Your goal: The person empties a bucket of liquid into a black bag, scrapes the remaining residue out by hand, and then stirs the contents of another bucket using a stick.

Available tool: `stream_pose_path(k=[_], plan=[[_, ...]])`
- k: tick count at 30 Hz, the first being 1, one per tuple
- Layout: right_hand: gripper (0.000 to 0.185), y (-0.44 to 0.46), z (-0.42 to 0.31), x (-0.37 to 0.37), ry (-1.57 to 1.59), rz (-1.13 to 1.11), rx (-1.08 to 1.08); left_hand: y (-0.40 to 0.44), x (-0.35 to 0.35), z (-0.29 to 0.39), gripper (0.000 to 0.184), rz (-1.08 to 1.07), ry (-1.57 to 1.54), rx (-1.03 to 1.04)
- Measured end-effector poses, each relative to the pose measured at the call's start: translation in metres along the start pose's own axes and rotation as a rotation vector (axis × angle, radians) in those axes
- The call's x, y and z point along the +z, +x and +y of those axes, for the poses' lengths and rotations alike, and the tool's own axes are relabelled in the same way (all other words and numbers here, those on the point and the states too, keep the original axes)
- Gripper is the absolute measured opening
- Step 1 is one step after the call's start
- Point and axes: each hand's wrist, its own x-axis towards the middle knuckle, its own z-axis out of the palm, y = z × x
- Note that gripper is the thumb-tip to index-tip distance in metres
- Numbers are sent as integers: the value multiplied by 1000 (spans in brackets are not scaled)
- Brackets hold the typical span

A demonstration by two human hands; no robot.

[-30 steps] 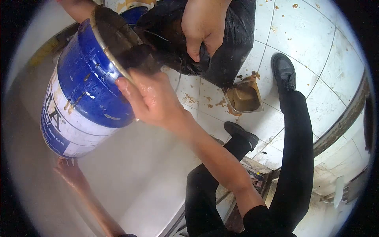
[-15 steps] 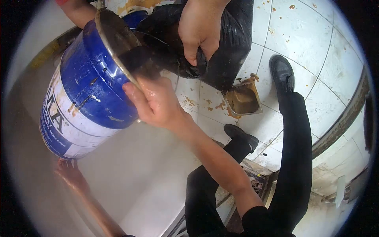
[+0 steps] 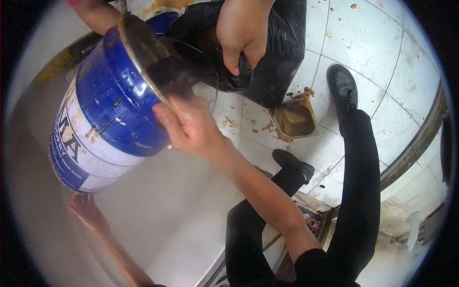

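Note:
A blue and white paint bucket, smeared with brown drips, is tipped on its side with its mouth toward a black plastic bag. My right hand grips the bucket's rim, thumb on the outer wall and fingers inside. Low on the left, my left hand holds the bucket's base from beneath, fingers partly hidden behind it. Another person's hand pinches the bag's edge near the bucket mouth. That person's other forearm reaches behind the rim, its hand hidden. A wire handle hangs by the mouth.
A square metal pan with brown residue stands on the white tiled floor, among brown splashes. Black shoes are close to it. Below the bucket is a pale smooth surface. Another blue container shows behind.
The bucket and my right hand have shifted very slightly to the right. The other person's hand still holds the bag in nearly the same place.

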Motion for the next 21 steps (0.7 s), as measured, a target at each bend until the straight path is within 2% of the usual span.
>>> stream_pose_path(k=[2,8,12,21], plan=[[19,-2,2,-4,-85,-5,-33,-3,2,2,57,-46,28,60],[20,-5,2,-2,-105,29,-56,10,-13,-8,59,-41,48,10],[20,-3,7,-2,-125,36,-88,4,1,-5,59,-65,97,33],[18,5,5,4,-37,75,-113,11,0,-5,58,-44,17,40]])
